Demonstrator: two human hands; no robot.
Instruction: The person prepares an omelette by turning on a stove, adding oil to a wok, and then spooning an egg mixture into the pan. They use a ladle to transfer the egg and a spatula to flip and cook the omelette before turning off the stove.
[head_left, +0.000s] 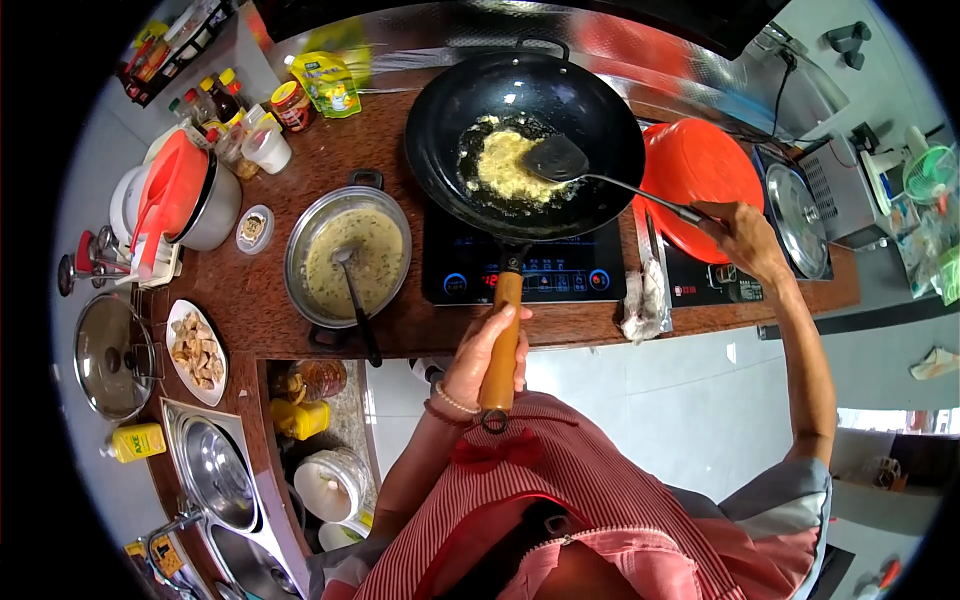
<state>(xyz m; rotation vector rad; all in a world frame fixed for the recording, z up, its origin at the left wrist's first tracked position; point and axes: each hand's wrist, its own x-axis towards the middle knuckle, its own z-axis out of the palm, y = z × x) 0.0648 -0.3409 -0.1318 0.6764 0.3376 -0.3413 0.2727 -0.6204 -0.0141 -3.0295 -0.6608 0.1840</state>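
Observation:
My left hand (480, 352) is wrapped around the wooden handle (501, 337) of a black wok (442, 112), which sits on a lit induction cooktop (465, 262). In my right hand (750, 236) is the long handle of a spatula (556, 157). Its dark blade rests on a yellow patch of frying batter or egg (502, 165), partly covering it. Oil glistens around this food at the wok's bottom. Left of the cooktop stands a steel pot (294, 262) of pale batter with green flecks (375, 240). A ladle (354, 289) leans in it, its black handle over the rim.
A red plastic basin (705, 172) lies right of the wok, partly over a second cooktop (720, 281). Several seasoning bottles (221, 101) line the back left. A plate (217, 397) of chopped pieces and a glass lid (112, 382) are near the sink (217, 472) at left.

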